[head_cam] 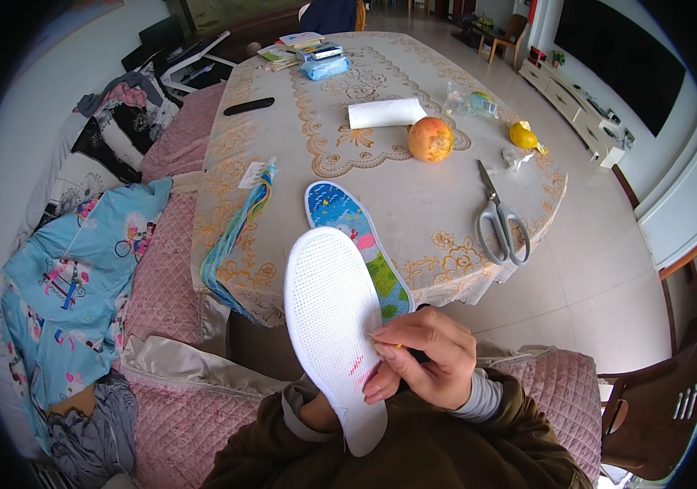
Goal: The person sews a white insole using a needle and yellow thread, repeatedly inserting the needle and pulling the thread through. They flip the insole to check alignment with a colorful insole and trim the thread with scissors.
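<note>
A white mesh cross-stitch insole (330,293) with a few pink and red stitches near its lower part stands tilted in front of me. My left hand (382,384) grips it from behind, mostly hidden, its fingertips curling around the right edge. Between thumb and forefinger, my right hand (431,354) pinches a thin needle (372,335) at that same edge. A bit of yellow (399,346), seemingly thread, shows by the fingers. Partly covered behind the white insole, a finished-looking embroidered insole (339,208) in blue, pink and green lies on the table.
On the patterned tablecloth (379,195) are grey-handled scissors (498,223), a skein of coloured embroidery threads (241,229), an orange-red round fruit (430,139), a white paper roll (385,113), a black elongated object (249,106) and a yellow fruit (523,136). A pink quilted sofa (162,275) borders the left.
</note>
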{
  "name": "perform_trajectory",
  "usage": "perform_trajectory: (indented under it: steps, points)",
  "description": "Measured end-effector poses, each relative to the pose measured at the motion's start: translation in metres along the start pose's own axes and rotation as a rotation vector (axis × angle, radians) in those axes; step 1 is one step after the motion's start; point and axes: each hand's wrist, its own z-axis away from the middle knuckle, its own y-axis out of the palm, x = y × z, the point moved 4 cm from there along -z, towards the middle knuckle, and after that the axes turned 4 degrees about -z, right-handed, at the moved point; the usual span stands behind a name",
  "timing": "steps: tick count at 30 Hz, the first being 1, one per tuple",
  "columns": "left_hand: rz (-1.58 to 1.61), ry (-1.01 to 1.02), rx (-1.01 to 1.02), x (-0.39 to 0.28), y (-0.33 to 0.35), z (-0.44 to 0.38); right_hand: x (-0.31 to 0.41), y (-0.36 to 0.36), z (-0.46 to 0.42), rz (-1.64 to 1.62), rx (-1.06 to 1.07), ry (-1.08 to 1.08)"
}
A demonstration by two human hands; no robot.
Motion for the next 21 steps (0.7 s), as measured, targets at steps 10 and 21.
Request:
perform_trajectory:
  steps: [10,21]
  points:
    - [0.052,0.024,0.038,-0.0006,0.0047,-0.0077,0.0004,-0.0018,0.0008,0.002,-0.074,0.058]
    - [0.104,0.083,0.071,-0.0001,0.0019,-0.0086,-0.0019,-0.0032,0.0043,0.000,-0.065,0.053]
